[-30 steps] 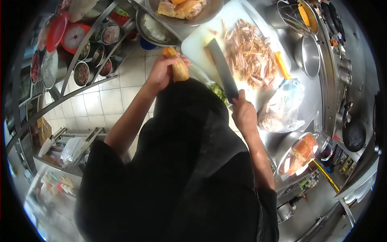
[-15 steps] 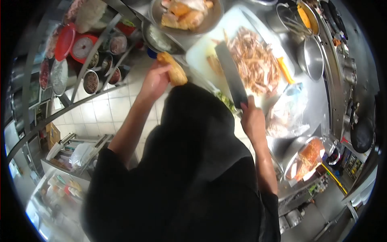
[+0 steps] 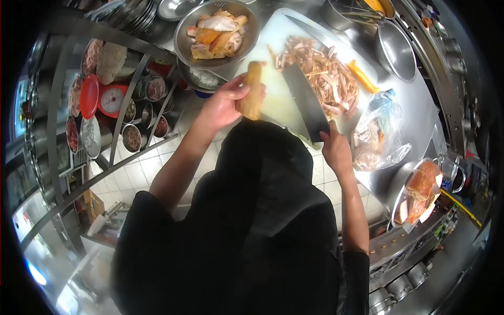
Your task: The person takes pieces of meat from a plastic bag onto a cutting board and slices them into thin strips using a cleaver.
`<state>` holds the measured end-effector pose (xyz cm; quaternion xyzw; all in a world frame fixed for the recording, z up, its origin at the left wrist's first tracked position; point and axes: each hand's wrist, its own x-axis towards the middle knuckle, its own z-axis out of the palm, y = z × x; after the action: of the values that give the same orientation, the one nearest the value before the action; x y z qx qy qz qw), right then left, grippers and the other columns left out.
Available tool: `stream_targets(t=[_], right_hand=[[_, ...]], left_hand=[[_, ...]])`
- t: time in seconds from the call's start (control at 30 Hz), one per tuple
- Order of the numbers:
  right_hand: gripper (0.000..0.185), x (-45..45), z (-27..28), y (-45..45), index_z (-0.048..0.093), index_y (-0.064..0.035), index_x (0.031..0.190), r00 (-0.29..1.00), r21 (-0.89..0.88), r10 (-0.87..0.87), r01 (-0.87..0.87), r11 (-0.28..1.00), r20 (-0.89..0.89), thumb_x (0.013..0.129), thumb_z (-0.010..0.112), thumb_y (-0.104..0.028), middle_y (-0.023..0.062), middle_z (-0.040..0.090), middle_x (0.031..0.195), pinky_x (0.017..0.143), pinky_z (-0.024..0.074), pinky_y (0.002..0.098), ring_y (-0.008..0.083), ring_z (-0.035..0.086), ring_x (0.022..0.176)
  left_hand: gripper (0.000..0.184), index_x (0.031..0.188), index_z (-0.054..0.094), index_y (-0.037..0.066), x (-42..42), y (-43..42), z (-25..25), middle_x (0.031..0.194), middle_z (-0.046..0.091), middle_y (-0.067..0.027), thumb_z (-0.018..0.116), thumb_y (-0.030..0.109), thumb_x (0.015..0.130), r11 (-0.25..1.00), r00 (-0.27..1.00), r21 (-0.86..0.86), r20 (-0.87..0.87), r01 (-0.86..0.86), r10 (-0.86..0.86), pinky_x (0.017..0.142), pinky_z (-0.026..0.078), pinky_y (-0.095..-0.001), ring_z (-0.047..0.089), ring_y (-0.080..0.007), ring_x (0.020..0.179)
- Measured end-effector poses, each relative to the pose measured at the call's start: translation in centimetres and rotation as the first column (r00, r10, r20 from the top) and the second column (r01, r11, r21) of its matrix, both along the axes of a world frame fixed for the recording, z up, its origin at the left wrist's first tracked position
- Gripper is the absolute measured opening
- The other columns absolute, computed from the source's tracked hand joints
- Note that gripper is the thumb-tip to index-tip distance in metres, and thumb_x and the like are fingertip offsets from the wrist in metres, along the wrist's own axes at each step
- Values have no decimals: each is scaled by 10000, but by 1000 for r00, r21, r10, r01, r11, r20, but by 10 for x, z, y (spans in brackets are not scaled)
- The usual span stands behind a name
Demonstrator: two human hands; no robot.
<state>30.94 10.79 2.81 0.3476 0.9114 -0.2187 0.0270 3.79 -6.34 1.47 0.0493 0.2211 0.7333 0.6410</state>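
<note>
My left hand point(image 3: 223, 106) is closed on a yellowish piece of cooked meat point(image 3: 253, 90), which looks like chicken. It is held upright above the left edge of the white cutting board point(image 3: 277, 27). My right hand point(image 3: 337, 152) grips the handle of a cleaver point(image 3: 307, 101). The broad blade lies over the board, pointing away from me, along the left side of a heap of sliced meat point(image 3: 333, 79). Beyond my left hand, a perforated metal bowl point(image 3: 184, 46) contains several larger pieces of cooked chicken point(image 3: 218, 34).
An orange-handled tool point(image 3: 362, 76) lies on the board's right side. Right of it are a clear plastic bag point(image 3: 375, 134) and a metal bowl point(image 3: 398, 52). A bowl with browned meat point(image 3: 421, 184) stands lower right. Left, a rack holds food containers and a red scale point(image 3: 112, 100).
My left hand has brought the meat piece rightward to the board's edge and turned it more upright. The cleaver stays in my right hand, its blade still over the board. The view has shifted.
</note>
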Motion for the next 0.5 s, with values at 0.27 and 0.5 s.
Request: stream_targets(t=[0.27, 0.5], right_hand=[[261, 0, -1, -1, 471, -55, 1088, 999, -72, -46, 48, 996, 25, 880, 575, -172, 274, 589, 676, 594, 434, 548, 470, 579, 680], [300, -2, 0, -1, 447, -63, 1112, 995, -97, -44, 53, 994, 89, 869, 594, -159, 264, 609, 703, 619, 442, 550, 464, 590, 698]], left_hand=[[391, 1226, 495, -53, -76, 11, 34, 1065, 627, -125, 578, -23, 846, 908, 546, -146, -832, -393, 103, 859, 494, -317, 620, -207, 965], [402, 1181, 550, -52, -152, 31, 49, 1057, 643, -110, 621, -69, 785, 895, 621, -86, -749, -438, 232, 814, 498, -275, 621, -154, 910]])
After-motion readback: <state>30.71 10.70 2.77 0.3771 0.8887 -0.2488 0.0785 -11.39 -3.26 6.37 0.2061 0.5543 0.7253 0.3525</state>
